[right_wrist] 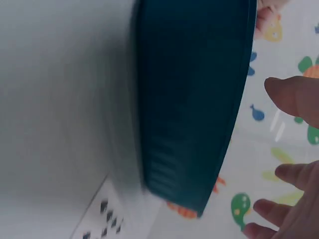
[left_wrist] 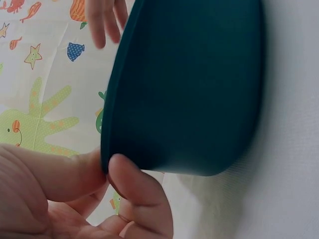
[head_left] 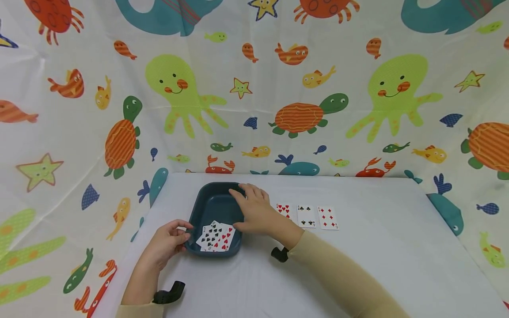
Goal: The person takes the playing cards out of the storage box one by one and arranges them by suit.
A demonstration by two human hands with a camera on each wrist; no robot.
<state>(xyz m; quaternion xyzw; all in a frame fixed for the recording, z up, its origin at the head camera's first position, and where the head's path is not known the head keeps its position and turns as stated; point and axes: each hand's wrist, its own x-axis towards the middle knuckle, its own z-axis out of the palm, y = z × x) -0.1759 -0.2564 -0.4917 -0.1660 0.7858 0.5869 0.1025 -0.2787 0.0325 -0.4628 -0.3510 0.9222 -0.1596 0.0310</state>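
A dark teal rectangular dish (head_left: 216,189) with rounded corners stands on the white table. Several overlapping playing cards (head_left: 216,237), spades and hearts among them, lie face up at its near end. My left hand (head_left: 169,243) pinches the dish's left rim; the left wrist view shows the thumb and a bent finger (left_wrist: 137,179) meeting there. Over the right side of the dish reaches my right hand (head_left: 255,210), fingers spread. In the right wrist view its fingers (right_wrist: 291,175) stand apart from the dish's wall, with nothing between them.
Right of the dish, three face-up cards lie in a row: a hearts card (head_left: 283,209), a clubs card (head_left: 306,216) and a diamonds card (head_left: 328,218). A cloth printed with sea animals (head_left: 254,101) hangs behind the table (head_left: 377,247) and along its sides.
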